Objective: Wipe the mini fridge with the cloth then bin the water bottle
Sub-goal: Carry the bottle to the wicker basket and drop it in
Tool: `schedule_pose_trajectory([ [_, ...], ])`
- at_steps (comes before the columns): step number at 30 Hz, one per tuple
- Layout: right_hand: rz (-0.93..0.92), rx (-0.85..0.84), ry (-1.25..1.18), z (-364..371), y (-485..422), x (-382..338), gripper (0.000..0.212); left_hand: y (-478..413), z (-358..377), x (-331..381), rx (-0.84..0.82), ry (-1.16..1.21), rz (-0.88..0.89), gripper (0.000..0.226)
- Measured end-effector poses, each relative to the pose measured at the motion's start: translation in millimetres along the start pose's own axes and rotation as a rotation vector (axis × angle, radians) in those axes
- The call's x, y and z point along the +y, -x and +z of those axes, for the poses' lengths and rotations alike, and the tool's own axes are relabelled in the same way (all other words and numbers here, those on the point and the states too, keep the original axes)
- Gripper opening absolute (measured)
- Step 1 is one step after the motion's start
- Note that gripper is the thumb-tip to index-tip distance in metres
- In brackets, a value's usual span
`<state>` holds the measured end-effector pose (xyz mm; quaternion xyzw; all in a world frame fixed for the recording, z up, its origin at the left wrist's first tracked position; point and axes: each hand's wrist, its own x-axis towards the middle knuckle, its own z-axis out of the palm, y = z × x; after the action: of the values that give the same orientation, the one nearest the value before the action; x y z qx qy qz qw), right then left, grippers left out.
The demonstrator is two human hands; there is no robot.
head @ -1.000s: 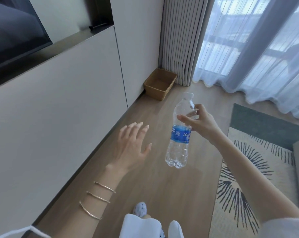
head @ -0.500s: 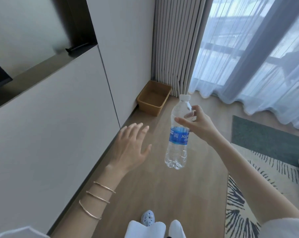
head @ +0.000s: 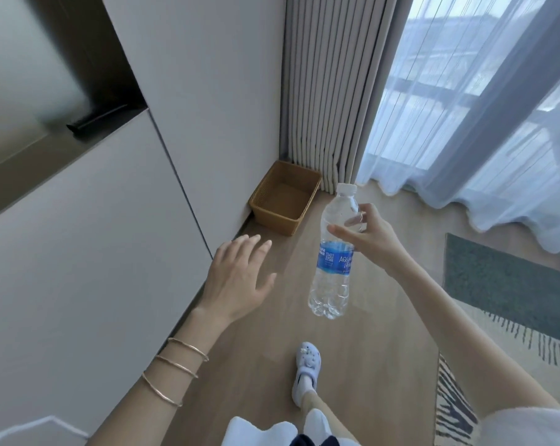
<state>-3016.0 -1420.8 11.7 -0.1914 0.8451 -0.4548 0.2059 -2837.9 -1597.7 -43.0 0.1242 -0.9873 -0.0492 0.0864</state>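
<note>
Late in the task by the look of it: no cloth or mini fridge in view, so the wipe can't be checked from here; what shows is the bin step, not yet done. The water bottle [head: 333, 252] is in the air, upright with cap on top, above the wood floor [head: 368, 349] and well short of the brown basket [head: 285, 197] sitting in the corner by the curtain [head: 323, 91]. Basket looks empty and is probably the bin. Left to do: close the gap and drop the bottle in.

Right hand [head: 371, 236] reaches forward from the right, arm nearly straight, fingers [head: 339, 230] pinched round the bottle's upper part just above the blue label. Left hand [head: 240, 281] is held out palm down near the cabinet front [head: 95, 252], fingers spread and holding nothing, bangles [head: 175, 368] on the wrist. One foot [head: 307, 365] is forward, mid-step.
</note>
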Motion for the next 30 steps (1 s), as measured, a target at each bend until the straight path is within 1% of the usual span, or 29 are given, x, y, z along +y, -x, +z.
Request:
schedule_pose_trajectory([
  [7,-0.036,0.042,-0.011,-47.5,-134.8,-12.7,0.061,-144.9,7.1,-7.4,0.013,0.002,-0.017,0.058],
  [10,-0.036,0.025,0.012,-62.5,-186.4,-13.2,0.061,-199.7,14.4,-9.2,0.01,0.003,-0.023,0.058],
  [14,-0.007,0.018,-0.054,-76.2,-246.3,-15.3,0.056,-256.7,26.9,-12.7,0.005,0.017,-0.015,0.058],
  [17,0.01,0.004,-0.078,-79.2,-291.4,-16.1,0.051,-295.7,35.9,-24.4,-0.004,0.014,-0.015,0.058],
  [22,0.021,0.023,-0.104,-78.1,-364.4,-25.3,0.049,-367.1,51.6,-55.0,-0.015,0.01,0.004,0.058],
  [26,0.032,0.04,-0.112,-70.8,-417.4,-35.3,0.056,-422.2,54.6,-78.1,-0.046,0.011,0.01,0.06],
  [30,0.046,0.042,-0.081,-66.9,-470.4,-41.7,0.057,-475.1,59.9,-97.4,-0.033,0.02,0.055,0.061],
])
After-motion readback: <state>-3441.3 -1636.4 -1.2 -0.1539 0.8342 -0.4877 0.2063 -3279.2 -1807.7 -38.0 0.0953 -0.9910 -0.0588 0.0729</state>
